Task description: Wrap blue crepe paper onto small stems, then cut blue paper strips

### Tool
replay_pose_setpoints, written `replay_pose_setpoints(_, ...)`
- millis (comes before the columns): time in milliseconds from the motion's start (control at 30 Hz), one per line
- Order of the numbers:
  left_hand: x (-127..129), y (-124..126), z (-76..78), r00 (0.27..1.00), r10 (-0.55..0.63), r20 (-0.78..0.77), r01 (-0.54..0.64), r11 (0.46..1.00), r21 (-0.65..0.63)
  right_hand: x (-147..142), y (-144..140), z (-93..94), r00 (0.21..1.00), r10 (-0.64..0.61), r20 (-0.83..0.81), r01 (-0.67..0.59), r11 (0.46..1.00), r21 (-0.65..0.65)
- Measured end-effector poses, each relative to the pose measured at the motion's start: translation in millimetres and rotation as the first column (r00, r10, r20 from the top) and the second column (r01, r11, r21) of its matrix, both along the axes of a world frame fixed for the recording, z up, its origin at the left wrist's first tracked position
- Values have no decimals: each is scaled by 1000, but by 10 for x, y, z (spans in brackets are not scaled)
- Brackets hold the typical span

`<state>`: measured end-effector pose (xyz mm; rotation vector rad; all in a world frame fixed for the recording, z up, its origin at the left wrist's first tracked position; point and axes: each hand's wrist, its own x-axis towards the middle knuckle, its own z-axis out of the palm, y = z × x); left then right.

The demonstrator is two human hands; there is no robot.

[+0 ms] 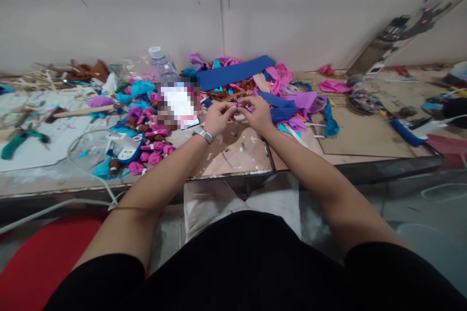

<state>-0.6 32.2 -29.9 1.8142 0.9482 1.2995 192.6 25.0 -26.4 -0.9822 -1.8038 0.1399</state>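
Over the table (237,155), my left hand (218,117) and my right hand (257,114) meet, fingers pinched around a small purple strip of fabric (239,104). A silver watch sits on my left wrist. Fingers cover most of the strip. Just behind my hands lies a heap of cloth scraps, with a wide dark blue strip (236,73) across its top. Another blue piece (280,107) and a light purple scrap (305,103) lie to the right of my right hand. A lit phone (179,104) stands left of my left hand, its screen pixelated.
Several tied pink bundles (153,155) lie at the left, near a blue and white power strip (129,148) with a white cable. A clear bottle (163,64) stands behind the phone. A hammer (83,112) and green pliers (22,143) lie farther left, cardboard (361,131) at right.
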Motion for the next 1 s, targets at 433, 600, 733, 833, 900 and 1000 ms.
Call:
replay_pose_setpoints(433, 29, -11, 12, 998, 0, 58, 4, 998, -70, -8, -11, 40, 995, 102, 20, -103, 992, 74)
replay_pose_setpoints(600, 50, -33, 31, 995, 28, 96, -19, 995, -94, -30, -42, 68, 998, 68, 18, -69, 997, 37)
replay_pose_setpoints(733, 47, -23, 14, 992, 43, 116, -33, 996, -86, -34, -55, 68, 998, 55, 16, -55, 998, 15)
replay_pose_setpoints(833, 40, -16, 5, 993, 50, 106, -43, 996, -73, -33, -58, 64, 999, 38, 26, -38, 999, -14)
replay_pose_setpoints(900, 38, -15, 4, 994, 56, 96, -50, 997, -63, -31, -54, 59, 999, 33, 28, -33, 999, -23)
replay_pose_setpoints(1000, 37, -18, 10, 995, 66, 79, -62, 997, -45, -23, -40, 41, 999, 34, 32, -33, 999, -20)
